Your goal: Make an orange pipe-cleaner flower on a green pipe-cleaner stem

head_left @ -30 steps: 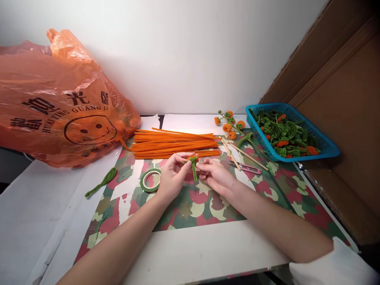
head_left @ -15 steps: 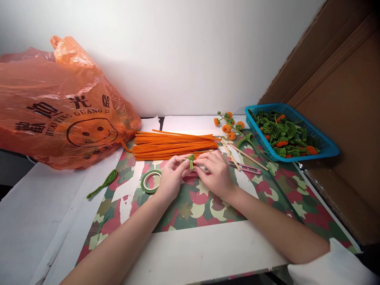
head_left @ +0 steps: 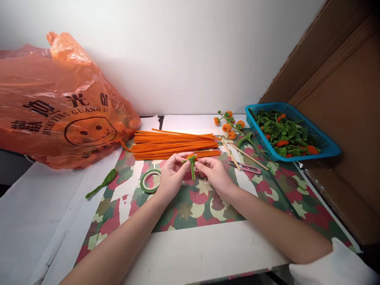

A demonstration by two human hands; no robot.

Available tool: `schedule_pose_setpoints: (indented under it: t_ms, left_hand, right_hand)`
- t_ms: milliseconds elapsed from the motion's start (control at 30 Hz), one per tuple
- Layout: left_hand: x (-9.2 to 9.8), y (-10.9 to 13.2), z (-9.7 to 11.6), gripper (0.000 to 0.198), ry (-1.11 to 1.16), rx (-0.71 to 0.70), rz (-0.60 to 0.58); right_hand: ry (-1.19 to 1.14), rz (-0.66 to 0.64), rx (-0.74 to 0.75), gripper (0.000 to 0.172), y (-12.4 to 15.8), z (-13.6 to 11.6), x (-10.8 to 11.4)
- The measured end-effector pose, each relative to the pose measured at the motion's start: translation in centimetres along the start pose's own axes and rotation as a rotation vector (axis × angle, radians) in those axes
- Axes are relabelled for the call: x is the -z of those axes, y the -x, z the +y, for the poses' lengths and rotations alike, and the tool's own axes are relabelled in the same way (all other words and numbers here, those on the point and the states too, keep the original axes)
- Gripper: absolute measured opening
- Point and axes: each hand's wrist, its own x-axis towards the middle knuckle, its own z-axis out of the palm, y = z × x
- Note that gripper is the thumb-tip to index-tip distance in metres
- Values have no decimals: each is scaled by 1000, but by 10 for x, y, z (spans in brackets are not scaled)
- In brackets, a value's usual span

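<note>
Between my two hands is a small pipe-cleaner flower (head_left: 192, 159) with an orange head, green sepals and a short green stem pointing down toward me. My left hand (head_left: 174, 174) pinches it from the left between thumb and fingers. From the right, the thumb and fingertips of my right hand (head_left: 215, 174) close on its other side. Just left of my left hand lies a roll of green tape (head_left: 144, 183). Behind both hands is a bundle of orange pipe cleaners (head_left: 175, 144).
An orange plastic bag (head_left: 65, 103) bulges at the left, near a green looped leaf (head_left: 102, 184). At the right are wooden sticks (head_left: 249, 156), pink thread snips (head_left: 251, 169), a finished flower sprig (head_left: 227, 127) and a blue basket (head_left: 329, 148) of green and orange pieces. Cardboard (head_left: 335, 87) stands beyond.
The flower has been turned in my fingers, so its orange head and longer green stem now show. My right fingers have shifted and curled in; the view has moved slightly.
</note>
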Motion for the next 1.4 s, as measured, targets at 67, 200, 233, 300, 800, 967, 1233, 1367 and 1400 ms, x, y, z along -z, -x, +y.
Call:
schedule_pose_setpoints:
  t_ms: [67,200,233,300,800,967,1233,1367,1400]
  left_hand:
    - [-1,1,1,24,-36,-57,-9]
    - [-1,2,2,24,-45,-174,-17]
    - [-1,1,2,24,-47,-186,-11]
    - [-1,1,2,25,-48,-185,14]
    - [-4,-1,-2,32,148,186,158]
    - [-7,2,-3,31,80,64,140]
    - [-7,4,0,22,-30,-211,99]
    - [-3,2,0,22,-48,-195,58]
    - [-1,1,0,22,-44,-169,38]
  right_hand:
    - [-128,-57,-120,28,-1,-2,2]
    - [-371,-339,-445,22,-5,-9,5]
    - [-403,-392,-489,19,-5,-10,6]
    - [-418,-423,-498,16,-6,-10,5]
    - [1017,91,933,19,1,3,9]
    - [611,166,644,14,3,7,-1]
    - [-342,-290,-341,17,-5,-4,-5]
    - [-455,-296,-493,9,-11,-10,2]
    - [-451,-253,-479,10,-11,-10,3]
